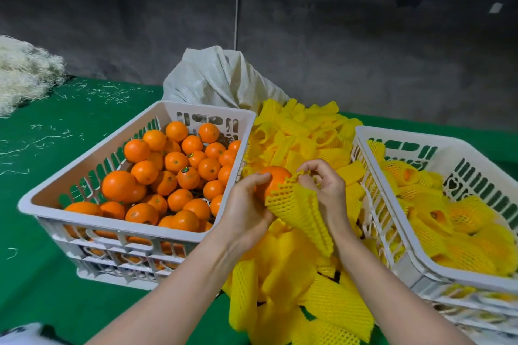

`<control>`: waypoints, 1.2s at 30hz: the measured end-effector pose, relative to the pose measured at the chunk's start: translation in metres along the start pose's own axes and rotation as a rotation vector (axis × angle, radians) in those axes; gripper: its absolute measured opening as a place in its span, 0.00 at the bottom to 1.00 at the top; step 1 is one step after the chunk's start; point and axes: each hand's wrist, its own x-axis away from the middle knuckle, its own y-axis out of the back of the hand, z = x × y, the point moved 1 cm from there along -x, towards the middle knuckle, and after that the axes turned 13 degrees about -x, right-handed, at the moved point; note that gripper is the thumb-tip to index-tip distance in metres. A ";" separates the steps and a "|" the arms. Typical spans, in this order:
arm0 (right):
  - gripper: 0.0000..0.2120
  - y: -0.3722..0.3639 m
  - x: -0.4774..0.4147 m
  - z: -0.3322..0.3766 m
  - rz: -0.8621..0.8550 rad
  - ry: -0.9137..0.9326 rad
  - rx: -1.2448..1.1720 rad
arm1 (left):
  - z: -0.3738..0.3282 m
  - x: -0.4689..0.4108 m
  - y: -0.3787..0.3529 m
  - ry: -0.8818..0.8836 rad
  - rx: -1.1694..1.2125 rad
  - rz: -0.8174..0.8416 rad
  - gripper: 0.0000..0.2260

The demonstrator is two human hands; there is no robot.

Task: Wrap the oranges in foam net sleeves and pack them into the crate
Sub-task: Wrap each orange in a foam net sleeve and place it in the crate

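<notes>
Holding one orange (pixel 276 178) at mid-frame, your left grip (pixel 248 211) has its fingers curled round the fruit's left side, with the thumb tip on its top. Your right grip (pixel 326 190) pinches the upper edge of a yellow foam net sleeve (pixel 297 216). The sleeve lies against the orange's right and lower side and hangs down below it; most of the fruit is uncovered. Both grips are above a loose pile of sleeves (pixel 302 137) that fills the gap between two crates and runs to the bottom edge of the frame. At left centre, a white crate (pixel 134 228) is heaped with bare oranges (pixel 173 176). At the right edge, a second white crate (pixel 406 136) holds sleeved oranges (pixel 462 218). A pale woven sack (pixel 221 75) stands behind the pile, at centre. All rest on a green tabletop (pixel 56 154). White shredded fibre (pixel 25 70) is heaped at upper left, with strands scattered nearby.
</notes>
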 end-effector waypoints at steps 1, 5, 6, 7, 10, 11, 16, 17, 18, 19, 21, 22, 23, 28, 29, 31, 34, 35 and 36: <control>0.17 0.002 0.002 -0.001 -0.026 0.030 0.014 | 0.004 0.000 0.000 -0.020 0.008 0.031 0.04; 0.10 0.006 0.004 -0.004 -0.101 0.005 -0.017 | 0.011 0.002 0.004 -0.082 -0.200 0.057 0.22; 0.07 0.007 0.003 -0.004 -0.115 -0.029 -0.030 | 0.013 0.001 0.005 -0.098 -0.279 0.041 0.27; 0.07 0.007 0.002 -0.004 -0.124 -0.052 -0.046 | 0.015 0.001 0.005 -0.113 -0.310 0.018 0.28; 0.06 0.008 0.006 0.001 -0.107 0.003 -0.056 | 0.017 -0.002 0.003 -0.111 -0.168 -0.055 0.25; 0.03 0.007 0.008 0.004 -0.082 0.036 -0.042 | 0.017 -0.002 0.003 -0.089 -0.118 -0.068 0.25; 0.07 0.008 0.002 0.013 0.059 -0.050 0.090 | 0.021 0.001 0.006 -0.049 -0.199 -0.099 0.20; 0.09 0.008 -0.001 0.013 0.097 -0.087 0.106 | 0.021 0.000 0.007 -0.057 -0.218 -0.105 0.19; 0.11 0.008 -0.003 0.012 0.125 -0.116 0.113 | 0.021 0.000 0.009 -0.063 -0.231 -0.107 0.17; 0.13 0.007 -0.004 0.012 0.139 -0.132 0.108 | 0.020 0.000 0.010 -0.062 -0.235 -0.110 0.16; 0.15 0.006 -0.007 0.011 0.124 -0.127 0.068 | 0.022 -0.002 0.012 -0.047 -0.231 -0.091 0.16; 0.15 0.005 -0.008 0.009 0.096 -0.128 0.046 | 0.023 -0.002 0.012 -0.040 -0.226 -0.058 0.17; 0.15 0.003 -0.009 0.007 0.061 -0.148 0.022 | 0.023 -0.001 0.011 -0.036 -0.216 -0.021 0.18; 0.20 -0.006 -0.005 -0.011 -0.071 -0.307 -0.122 | 0.021 -0.001 0.000 -0.021 0.017 -0.033 0.22; 0.22 -0.006 -0.003 -0.014 -0.093 -0.338 -0.149 | 0.020 -0.002 -0.003 -0.014 0.041 -0.064 0.24; 0.22 -0.006 0.000 -0.018 -0.126 -0.393 -0.210 | 0.021 -0.006 -0.005 -0.036 -0.056 -0.189 0.23; 0.19 -0.009 0.004 -0.020 -0.106 -0.437 -0.190 | 0.024 -0.013 -0.004 -0.207 -0.346 -0.515 0.15; 0.19 -0.009 0.004 -0.019 -0.117 -0.450 -0.187 | 0.024 -0.013 -0.003 -0.306 -0.422 -0.582 0.18; 0.19 -0.009 0.004 -0.019 -0.138 -0.476 -0.191 | 0.025 -0.014 -0.003 -0.415 -0.503 -0.613 0.20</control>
